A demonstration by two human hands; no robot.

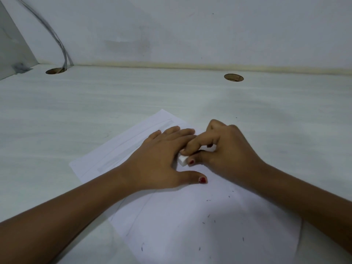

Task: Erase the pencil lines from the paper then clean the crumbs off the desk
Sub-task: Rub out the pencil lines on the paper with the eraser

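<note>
Head view: paper (pixel 190 216) on white desk (pixel 95 103), wall (pixel 190 31) behind.

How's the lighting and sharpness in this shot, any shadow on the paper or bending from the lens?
Head view: dim, flat, bluish light, no glare; a soft shadow darkens the near part of the paper; the back edge of the desk curves slightly, hinting at wide-angle distortion; the fingers of the right hand around the eraser look slightly soft, perhaps motion blur.
</note>
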